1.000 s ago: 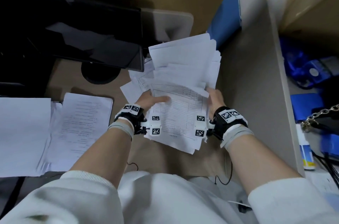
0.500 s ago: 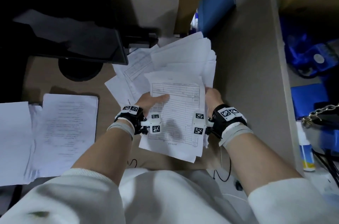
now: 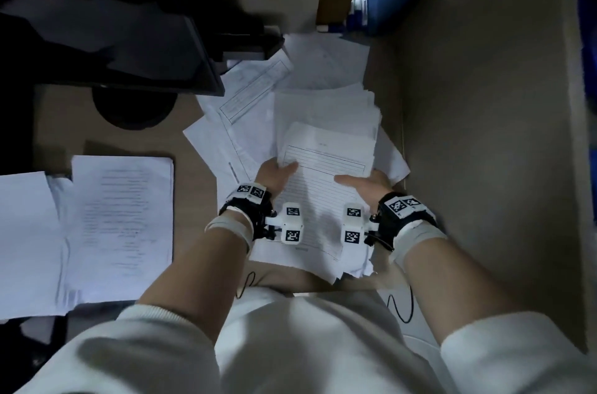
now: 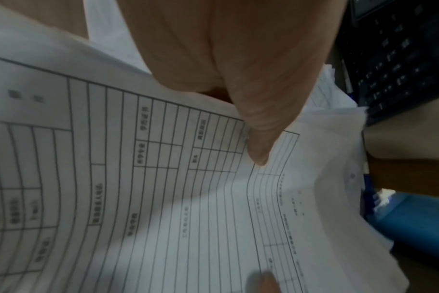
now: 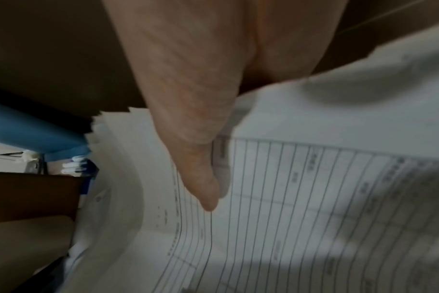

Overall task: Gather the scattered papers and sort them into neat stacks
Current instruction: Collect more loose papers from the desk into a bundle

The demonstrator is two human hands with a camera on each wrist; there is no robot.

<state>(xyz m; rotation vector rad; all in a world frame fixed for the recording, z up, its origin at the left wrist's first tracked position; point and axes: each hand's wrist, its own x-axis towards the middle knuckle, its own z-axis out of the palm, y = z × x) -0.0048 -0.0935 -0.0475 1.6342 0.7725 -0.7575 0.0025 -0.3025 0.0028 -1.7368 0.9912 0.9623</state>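
I can't make out a single readable word or number anywhere. The top sheet [image 3: 323, 196] of the bundle is a ruled form with a boxed table; from the left wrist view the form [image 4: 163, 178] carries short printed labels in its cells, characters of some kind, but they are too blurred for me to read. From the right wrist view the same form [image 5: 313, 208] shows only smeared marks between its lines. The stack of printed pages [image 3: 121, 232] lying on the desk to my left has lines of text, all illegible. The wristbands bear black-and-white square code markers [image 3: 250, 191], patterns rather than text
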